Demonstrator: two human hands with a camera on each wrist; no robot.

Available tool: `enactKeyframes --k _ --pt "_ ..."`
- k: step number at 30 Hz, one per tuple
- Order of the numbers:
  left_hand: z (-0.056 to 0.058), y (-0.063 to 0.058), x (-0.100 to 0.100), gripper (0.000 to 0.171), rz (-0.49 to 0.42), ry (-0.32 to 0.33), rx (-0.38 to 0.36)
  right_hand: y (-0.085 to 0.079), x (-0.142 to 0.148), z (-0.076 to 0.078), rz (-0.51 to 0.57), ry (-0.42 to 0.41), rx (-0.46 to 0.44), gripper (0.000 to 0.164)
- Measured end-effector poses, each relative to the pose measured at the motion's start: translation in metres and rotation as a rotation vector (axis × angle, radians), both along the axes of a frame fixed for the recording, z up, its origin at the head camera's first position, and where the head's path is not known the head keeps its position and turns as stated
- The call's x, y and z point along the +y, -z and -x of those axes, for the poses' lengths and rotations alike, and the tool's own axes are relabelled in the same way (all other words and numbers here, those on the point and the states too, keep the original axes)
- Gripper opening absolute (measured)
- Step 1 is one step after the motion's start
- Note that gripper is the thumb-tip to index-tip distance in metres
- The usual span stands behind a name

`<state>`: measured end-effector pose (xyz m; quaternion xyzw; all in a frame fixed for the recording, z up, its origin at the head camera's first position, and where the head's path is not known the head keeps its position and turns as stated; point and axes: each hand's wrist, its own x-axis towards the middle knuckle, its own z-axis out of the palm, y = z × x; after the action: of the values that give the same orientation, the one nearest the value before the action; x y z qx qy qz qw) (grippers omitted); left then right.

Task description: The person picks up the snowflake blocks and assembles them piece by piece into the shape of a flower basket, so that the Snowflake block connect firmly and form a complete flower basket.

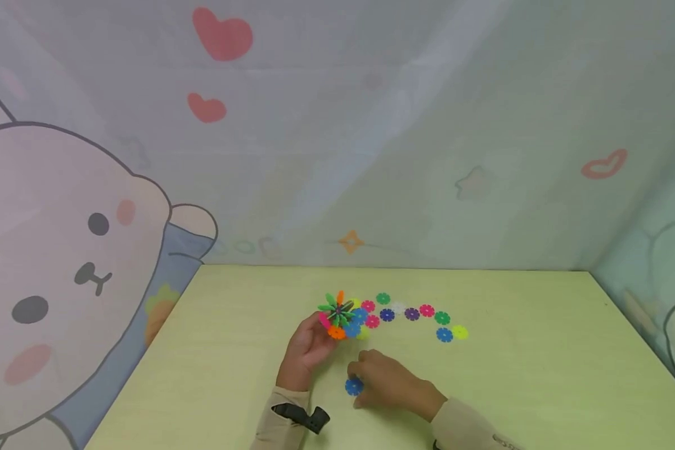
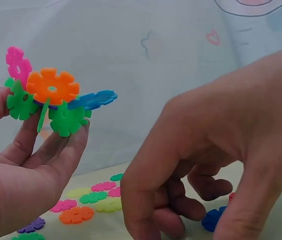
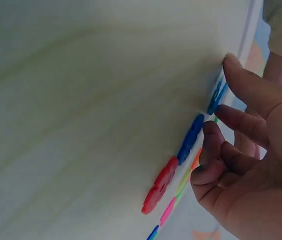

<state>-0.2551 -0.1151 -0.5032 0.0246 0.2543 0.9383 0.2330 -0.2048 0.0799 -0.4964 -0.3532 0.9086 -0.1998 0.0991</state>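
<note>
My left hand holds up a cluster of notched plastic snowflake discs joined together at angles. In the left wrist view the cluster shows an orange disc, a pink disc, green discs and a blue disc, with fingertips supporting it from below. My right hand is low over the table, thumb and index finger at opposite edges of a blue snowflake disc. The other fingers are curled in. Beside it in the right wrist view lie another blue disc and a red disc.
Loose snowflake discs lie scattered behind my hands, among them a purple disc, a green disc and a yellow disc. They rest on a pale yellow table, with a printed curtain along its back edge.
</note>
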Motion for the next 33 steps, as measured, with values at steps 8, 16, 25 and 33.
enactKeyframes --k 8,16,25,33 --pt "0.002 0.000 0.000 0.032 -0.015 -0.008 -0.008 -0.004 -0.010 -0.004 0.004 -0.014 -0.015 0.021" --pt "0.004 0.002 -0.001 0.039 0.025 0.026 0.055 -0.014 0.004 -0.002 0.172 0.040 -0.177 0.015" --pt "0.000 -0.002 0.004 0.038 0.081 0.103 0.071 -0.069 0.049 0.046 0.488 0.168 -0.226 0.028" --pt "-0.003 -0.003 0.016 0.038 0.127 0.173 0.120 -0.057 0.052 0.063 0.461 0.291 -0.328 0.031"
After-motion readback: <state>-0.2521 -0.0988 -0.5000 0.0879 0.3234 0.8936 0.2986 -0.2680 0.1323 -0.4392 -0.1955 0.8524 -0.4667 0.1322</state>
